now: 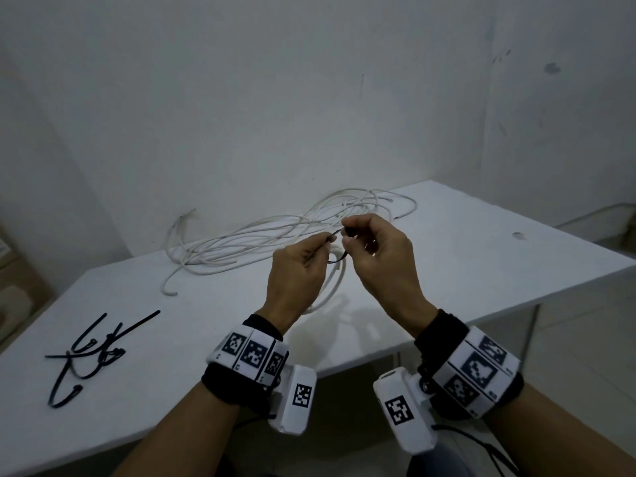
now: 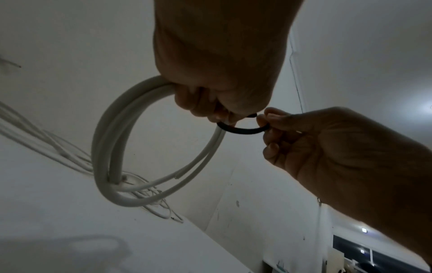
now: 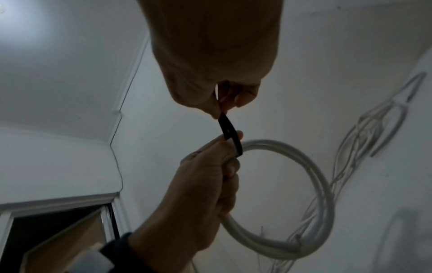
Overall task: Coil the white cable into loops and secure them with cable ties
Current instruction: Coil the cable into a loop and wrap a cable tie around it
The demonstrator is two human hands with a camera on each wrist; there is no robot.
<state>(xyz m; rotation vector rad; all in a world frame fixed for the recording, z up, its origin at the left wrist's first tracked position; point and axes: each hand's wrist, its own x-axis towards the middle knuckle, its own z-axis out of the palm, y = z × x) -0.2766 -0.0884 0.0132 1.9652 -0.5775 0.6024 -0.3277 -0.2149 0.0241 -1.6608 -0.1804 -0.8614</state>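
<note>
Two hands raised over counter (image 1: 447, 242): left hand (image 1: 297, 270) grips coiled white cable (image 2: 110, 147); right hand (image 1: 378, 256) pinches black cable tie (image 2: 243, 130) looped round coil. Spare ties (image 1: 93, 352) far left.

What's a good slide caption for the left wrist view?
Left hand holds the coil while right hand pinches the tie looped around it.

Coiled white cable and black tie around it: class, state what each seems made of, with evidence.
White cable: likely a copper core under smooth, matte plastic sheathing; it holds round loops, with a cut end showing. Black cable tie: probably nylon, a thin flat strip bending smoothly where the right hand pinches it; the left hand grips the coil.
</note>
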